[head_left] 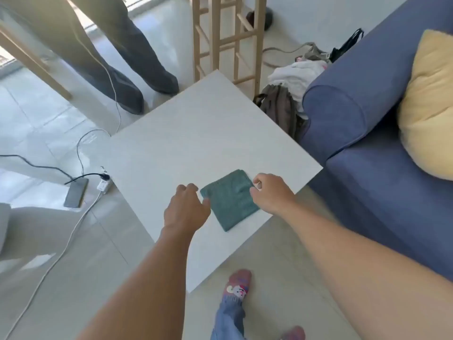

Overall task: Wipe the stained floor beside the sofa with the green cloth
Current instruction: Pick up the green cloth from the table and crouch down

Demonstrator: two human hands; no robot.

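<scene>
You're over a pale tiled floor (pixel 73 266) with a white table (pixel 196 133) at frame centre. Your left hand (pixel 186 207), fingers curled and holding nothing, touches the cloth's left corner. The cloth (pixel 230 200) lies folded between both hands, long axis diagonal. Your right hand (pixel 272 192) pinches its right edge; the sofa (pixel 367 143) is right.

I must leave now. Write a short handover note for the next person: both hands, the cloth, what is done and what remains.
Left hand: fingers curled at the left edge of the green cloth, grip not clear.
Right hand: at the cloth's right edge, seems to pinch it.
Cloth: folded, lying flat on the white table, near the blue sofa.
Done: hands have reached the cloth.
Left: lift the cloth, go down to the floor beside the sofa, wipe. No stain shows clearly from here.
</scene>
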